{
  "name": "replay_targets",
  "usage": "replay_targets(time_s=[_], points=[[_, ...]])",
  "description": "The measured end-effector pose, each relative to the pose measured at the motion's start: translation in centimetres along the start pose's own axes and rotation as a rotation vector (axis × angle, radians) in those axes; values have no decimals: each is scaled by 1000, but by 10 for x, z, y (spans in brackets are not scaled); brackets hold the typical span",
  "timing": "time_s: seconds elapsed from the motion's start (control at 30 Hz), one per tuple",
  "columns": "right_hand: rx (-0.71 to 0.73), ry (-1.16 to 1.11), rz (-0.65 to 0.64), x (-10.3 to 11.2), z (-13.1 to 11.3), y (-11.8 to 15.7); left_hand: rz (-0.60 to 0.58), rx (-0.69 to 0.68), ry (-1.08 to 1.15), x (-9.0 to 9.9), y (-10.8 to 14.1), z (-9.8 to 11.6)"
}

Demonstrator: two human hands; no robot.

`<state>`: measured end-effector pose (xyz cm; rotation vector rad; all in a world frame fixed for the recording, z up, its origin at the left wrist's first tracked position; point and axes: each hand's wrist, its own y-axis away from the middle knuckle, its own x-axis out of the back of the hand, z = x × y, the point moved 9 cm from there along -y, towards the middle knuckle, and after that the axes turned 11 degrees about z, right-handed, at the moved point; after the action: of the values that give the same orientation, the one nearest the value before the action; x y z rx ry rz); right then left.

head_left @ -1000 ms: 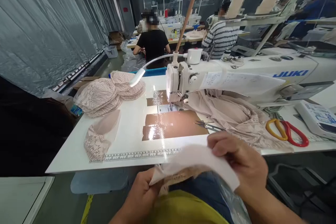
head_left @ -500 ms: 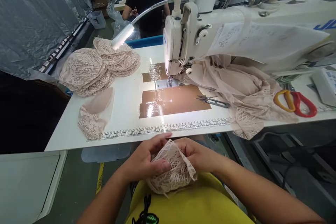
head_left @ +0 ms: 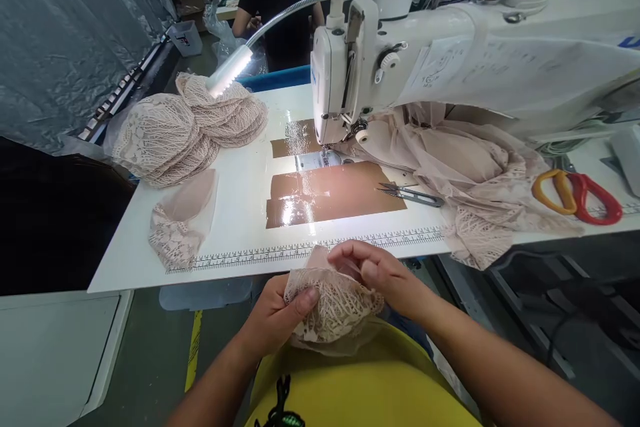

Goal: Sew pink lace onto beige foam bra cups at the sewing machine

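Observation:
A beige lace bra cup (head_left: 337,303) is held over my lap, just in front of the table edge. My left hand (head_left: 274,317) grips its left side, thumb on top of the lace and fingers hidden behind. At the cup's upper right, my right hand (head_left: 380,275) is closed with bent fingers on its sheer edge; the fingertips are partly hidden. Beyond my hands stands a white sewing machine (head_left: 330,90), its needle over a metal plate. Small thread snips (head_left: 411,195) lie right of the needle.
Stacked lace cups (head_left: 157,137) lie at the table's left, with a single cup (head_left: 183,217) nearer me. Beige fabric (head_left: 465,160) is heaped under the machine arm. Scissors with yellow and red handles (head_left: 577,197) rest at right. A lamp (head_left: 230,71) overhangs; a person (head_left: 280,7) sits beyond.
The lace cup has been turned, so its patterned face now spreads toward me with sheer cloth showing above. My right hand has moved up and slightly right along its edge.

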<state>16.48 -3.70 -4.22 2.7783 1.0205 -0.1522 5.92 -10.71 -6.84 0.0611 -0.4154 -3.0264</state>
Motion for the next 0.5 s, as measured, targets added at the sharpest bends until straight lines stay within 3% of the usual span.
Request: replay_targets(time_s=[0.17,0.3,0.37,0.43,0.5], points=[[-122,-25,-21,-5,7,3,0,44,73,0,-2,-5],[-156,-249,185,10,7,2,27,161,468,1,4,-16],[-158,-334,291,17,7,1,-22,197,676,-6,11,-16],[-145,-348,335,18,6,-1,-93,222,772,-17,18,-13],[-132,-295,292,10,5,-4,-80,232,760,-24,18,-9]])
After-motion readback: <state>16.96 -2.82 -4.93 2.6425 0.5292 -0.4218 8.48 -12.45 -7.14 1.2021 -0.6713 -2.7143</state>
